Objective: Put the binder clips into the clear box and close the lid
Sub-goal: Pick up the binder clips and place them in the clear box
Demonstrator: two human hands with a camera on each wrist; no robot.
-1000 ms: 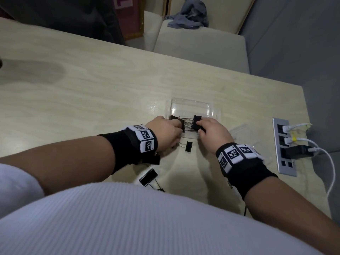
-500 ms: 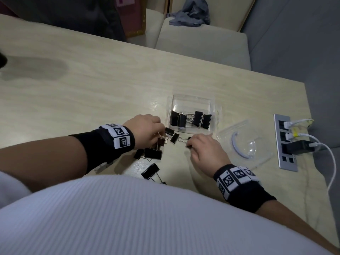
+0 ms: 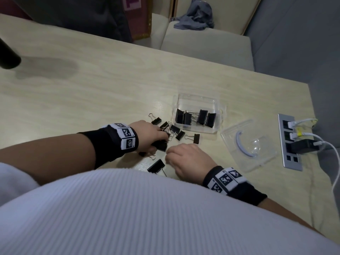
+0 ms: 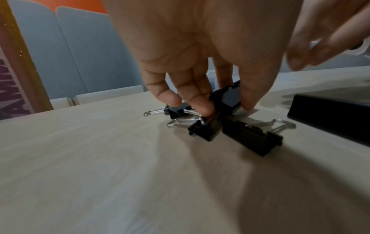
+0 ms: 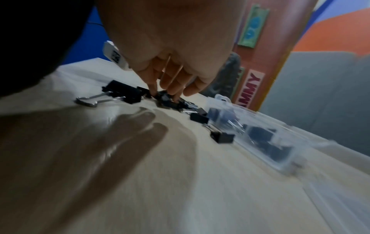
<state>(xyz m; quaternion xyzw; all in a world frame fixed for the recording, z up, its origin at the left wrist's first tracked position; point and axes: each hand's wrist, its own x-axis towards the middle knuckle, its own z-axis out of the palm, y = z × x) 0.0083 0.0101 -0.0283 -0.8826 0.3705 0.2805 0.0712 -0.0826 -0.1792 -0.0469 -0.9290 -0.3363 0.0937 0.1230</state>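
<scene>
The clear box [image 3: 195,97] stands open on the table with several black binder clips [image 3: 202,116] inside; it also shows blurred in the right wrist view [image 5: 280,142]. Its lid [image 3: 266,155] lies to the right. Several loose clips [image 3: 180,135] are scattered left of the box, one [image 3: 196,138] apart and a large one [image 3: 156,165] near my body. My left hand [image 3: 163,142] pinches a black clip [image 4: 226,96] between thumb and fingers [image 4: 206,109] just above the table. My right hand [image 3: 168,156] hovers beside it, fingers [image 5: 172,91] hanging loosely down, holding nothing I can see.
A power strip [image 3: 290,142] with plugged cables is set into the table at the right edge. A black cylinder [image 3: 7,56] pokes in at the far left. Beige seats [image 3: 206,45] stand beyond the table's far edge.
Both hands pulled back from the box, leaving two more clips in it. The left hand has taken up a loose clip; the right hand moved nearer my body.
</scene>
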